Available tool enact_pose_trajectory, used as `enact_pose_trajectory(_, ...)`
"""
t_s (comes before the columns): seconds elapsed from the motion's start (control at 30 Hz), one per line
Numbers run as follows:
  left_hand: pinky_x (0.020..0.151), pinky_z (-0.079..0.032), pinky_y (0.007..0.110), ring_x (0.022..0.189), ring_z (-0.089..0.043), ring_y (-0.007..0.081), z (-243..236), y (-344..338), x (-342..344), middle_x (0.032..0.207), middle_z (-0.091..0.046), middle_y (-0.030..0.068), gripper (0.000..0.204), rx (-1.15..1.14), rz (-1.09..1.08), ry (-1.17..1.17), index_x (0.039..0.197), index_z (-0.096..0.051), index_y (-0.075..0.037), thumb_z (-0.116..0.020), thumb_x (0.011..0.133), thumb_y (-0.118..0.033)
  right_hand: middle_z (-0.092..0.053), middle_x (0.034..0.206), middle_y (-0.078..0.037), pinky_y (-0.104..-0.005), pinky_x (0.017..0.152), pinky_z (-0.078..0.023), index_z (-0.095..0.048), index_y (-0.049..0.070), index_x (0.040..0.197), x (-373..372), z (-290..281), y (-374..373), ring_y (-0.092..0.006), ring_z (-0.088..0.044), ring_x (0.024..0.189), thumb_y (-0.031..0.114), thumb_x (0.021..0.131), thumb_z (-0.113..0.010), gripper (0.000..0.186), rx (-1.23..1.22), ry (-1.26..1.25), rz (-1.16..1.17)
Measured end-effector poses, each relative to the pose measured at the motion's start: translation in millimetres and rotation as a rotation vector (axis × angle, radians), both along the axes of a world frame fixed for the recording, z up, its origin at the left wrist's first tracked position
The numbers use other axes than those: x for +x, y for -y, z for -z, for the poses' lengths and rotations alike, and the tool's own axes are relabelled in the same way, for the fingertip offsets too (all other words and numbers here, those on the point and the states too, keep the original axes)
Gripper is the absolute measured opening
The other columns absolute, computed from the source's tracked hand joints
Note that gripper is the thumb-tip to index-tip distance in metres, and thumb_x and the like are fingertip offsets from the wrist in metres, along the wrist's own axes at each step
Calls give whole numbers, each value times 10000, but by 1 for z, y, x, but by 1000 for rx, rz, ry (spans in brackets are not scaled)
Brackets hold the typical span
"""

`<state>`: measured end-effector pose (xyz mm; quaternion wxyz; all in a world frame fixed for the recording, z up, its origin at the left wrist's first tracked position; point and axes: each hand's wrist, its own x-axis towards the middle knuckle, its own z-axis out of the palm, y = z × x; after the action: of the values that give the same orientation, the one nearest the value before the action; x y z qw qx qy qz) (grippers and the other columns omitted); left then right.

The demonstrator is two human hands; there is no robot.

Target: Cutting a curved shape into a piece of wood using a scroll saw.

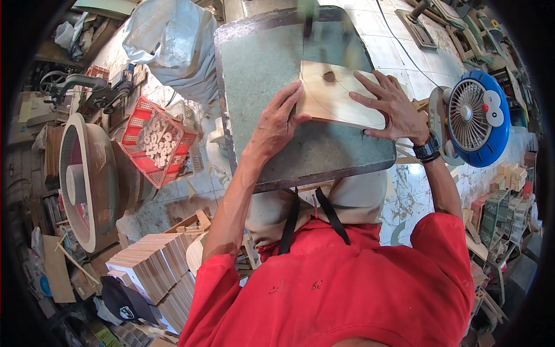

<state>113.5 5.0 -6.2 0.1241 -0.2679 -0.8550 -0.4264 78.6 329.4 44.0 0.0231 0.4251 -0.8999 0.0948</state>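
Observation:
A pale wooden block (329, 101) with a dark knot and a curved pencil line lies on a grey machine table (260, 75). My left hand (280, 118) is closed on its left edge, fingers along the side and thumb by the near corner. Across its right end my right hand (390, 107) grips with fingers spread over the top and thumb at the near edge. A blurred upright machine part (308, 23), perhaps a blade or its guard, stands just beyond the block. Where it meets the wood is too blurred to tell.
A blue fan (477, 118) stands at the right. To the left are a red plastic crate (165, 118) of small wooden pieces, a large round machine wheel (84, 182) and a plastic-covered bundle (170, 46). Stacked boards (150, 263) and a dark cap (124, 301) lie lower left.

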Motion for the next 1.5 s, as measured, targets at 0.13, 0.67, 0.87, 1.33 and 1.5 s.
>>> enact_pose_trajectory(0.13,1092,-479,407,1318,-538,351,0,0,-2,1464,-512,153,581,-4,6,6,1415,-524,-21,-738,886,-131,-320,1651,-75,-560,1109,-332,-494,333,1505,1,3,0,-455,-399,1363,467,653,-808,917,-1,-16,5)
enact_pose_trajectory(0.67,1088,-477,406,1319,-541,342,0,2,-5,1471,-516,131,572,17,1,27,1420,-532,-52,-733,888,-117,-322,1652,-72,-594,1118,-330,-502,360,1497,3,3,3,-465,-384,1382,523,664,-777,892,17,12,62)
enact_pose_trajectory(0.87,1059,-497,410,1276,-560,375,-1,4,-7,1440,-527,176,562,2,16,2,1383,-537,2,-741,865,-72,-318,1654,-74,-593,1119,-326,-499,355,1499,6,4,5,-464,-388,1379,490,656,-778,899,1,23,75)
enact_pose_trajectory(1.33,1091,-473,406,1328,-533,335,1,7,-11,1483,-511,129,577,31,38,67,1420,-529,-54,-733,882,-101,-313,1656,-64,-548,1095,-337,-488,346,1507,12,6,10,-440,-398,1345,431,679,-778,881,-23,-13,95)
enact_pose_trajectory(1.5,1090,-472,406,1327,-533,339,0,9,-13,1485,-509,131,578,30,44,59,1422,-527,-58,-731,881,-88,-306,1659,-63,-552,1090,-336,-492,347,1504,12,5,12,-434,-399,1339,432,680,-777,876,-30,-7,100)
